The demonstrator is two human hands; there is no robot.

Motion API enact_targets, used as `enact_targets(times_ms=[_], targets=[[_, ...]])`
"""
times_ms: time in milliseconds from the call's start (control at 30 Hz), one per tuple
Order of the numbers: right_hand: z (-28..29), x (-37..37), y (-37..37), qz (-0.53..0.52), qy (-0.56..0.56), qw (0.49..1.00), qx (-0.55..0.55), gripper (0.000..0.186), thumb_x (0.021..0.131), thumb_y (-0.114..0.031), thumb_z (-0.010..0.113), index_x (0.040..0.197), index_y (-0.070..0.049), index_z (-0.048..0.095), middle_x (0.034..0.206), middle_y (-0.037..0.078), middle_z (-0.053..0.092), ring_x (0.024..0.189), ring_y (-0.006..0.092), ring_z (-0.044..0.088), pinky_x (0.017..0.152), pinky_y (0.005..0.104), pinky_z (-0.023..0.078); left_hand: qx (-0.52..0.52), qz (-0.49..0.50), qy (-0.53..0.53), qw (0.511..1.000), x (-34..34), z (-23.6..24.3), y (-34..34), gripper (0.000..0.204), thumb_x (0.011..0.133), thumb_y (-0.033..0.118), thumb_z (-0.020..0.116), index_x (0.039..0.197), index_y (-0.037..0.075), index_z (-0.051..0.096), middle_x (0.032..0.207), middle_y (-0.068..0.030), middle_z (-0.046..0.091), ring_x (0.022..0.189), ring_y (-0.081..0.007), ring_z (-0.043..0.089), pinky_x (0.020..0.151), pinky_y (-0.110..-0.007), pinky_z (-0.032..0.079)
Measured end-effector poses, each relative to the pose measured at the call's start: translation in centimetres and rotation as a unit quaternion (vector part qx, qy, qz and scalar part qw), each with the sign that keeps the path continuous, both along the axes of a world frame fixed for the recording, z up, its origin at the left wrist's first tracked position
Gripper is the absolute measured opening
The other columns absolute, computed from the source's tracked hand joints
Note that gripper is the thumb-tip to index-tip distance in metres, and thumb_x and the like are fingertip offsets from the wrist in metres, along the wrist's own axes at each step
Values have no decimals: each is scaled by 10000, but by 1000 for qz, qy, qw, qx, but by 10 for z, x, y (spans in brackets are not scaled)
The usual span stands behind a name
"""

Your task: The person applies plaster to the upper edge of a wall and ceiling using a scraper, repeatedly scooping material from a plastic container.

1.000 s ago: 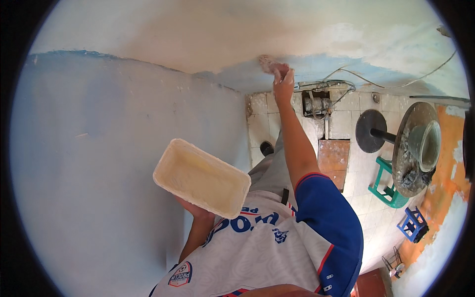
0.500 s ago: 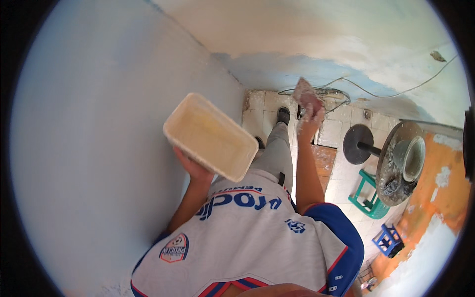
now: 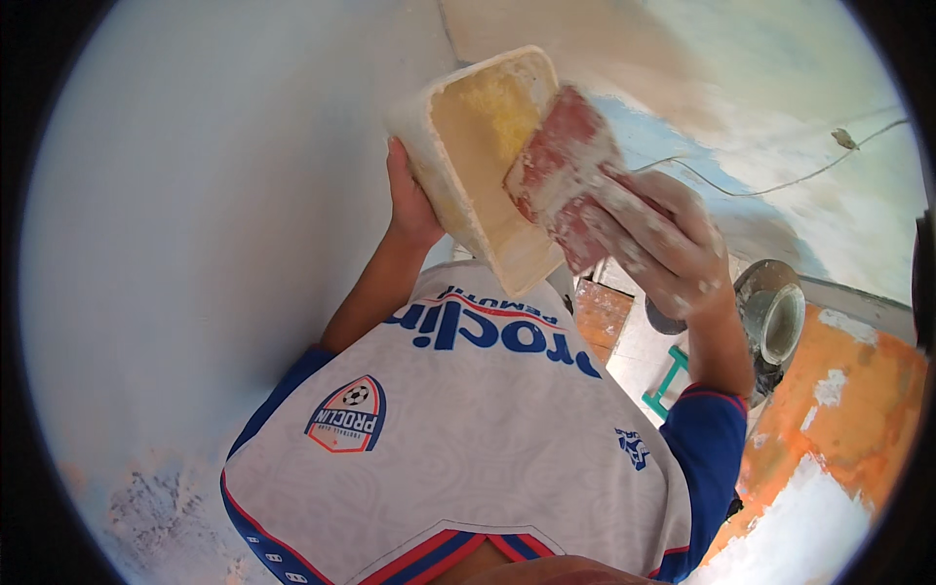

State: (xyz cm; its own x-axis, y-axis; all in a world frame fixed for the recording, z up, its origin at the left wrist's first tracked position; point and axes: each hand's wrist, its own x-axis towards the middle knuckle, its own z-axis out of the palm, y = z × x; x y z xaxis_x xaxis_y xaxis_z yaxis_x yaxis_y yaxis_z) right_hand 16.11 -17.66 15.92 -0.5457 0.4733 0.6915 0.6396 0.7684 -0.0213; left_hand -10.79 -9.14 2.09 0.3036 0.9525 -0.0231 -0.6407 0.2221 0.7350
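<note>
Raised in front of my chest is a cream rectangular tub point(image 3: 434, 156), tilted, with yellowish residue on its inside. My left hand point(image 3: 414, 200) grips it from the left side, thumb showing against the outer wall. In my right hand point(image 3: 673, 239) is a flat red putty spreader point(image 3: 575, 141), smeared with whitish paste. It overlaps the tub's right edge; whether it touches the rim I cannot tell. Pale paste also coats the fingers of that hand.
A pale wall point(image 3: 195, 244) rises close on my left and meets the patchy far wall point(image 3: 682, 58), where a thin cable point(image 3: 731, 190) hangs. At right are a grey bowl point(image 3: 783, 327) on a round table, a green stool point(image 3: 671, 380) and an orange patched wall point(image 3: 829, 429).
The tub has moved up and right and tipped more steeply. My right hand has come up nearer with the spreader, bringing it against or over the tub's edge.
</note>
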Motion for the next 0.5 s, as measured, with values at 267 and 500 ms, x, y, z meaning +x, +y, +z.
enact_targets(times_ms=[267,500], targets=[[29,13,2,65,-143,987,-30,208,675,-97,735,865,-20,771,1098,72,695,1211,254,620,685,305,635,-16,-37,12,999,35,33,-10,767,1062,647,216,1502,59,437,1430,-127,576,1281,-252,591,1060,-415,509],[26,56,-10,68,-187,979,-50,227,690,-105,730,896,-27,788,1112,98,686,1183,254,615,729,315,637,57,-154,-165,973,86,27,-10,811,1049,679,179,1534,71,409,1471,-136,541,1304,-273,575,1081,-432,495]])
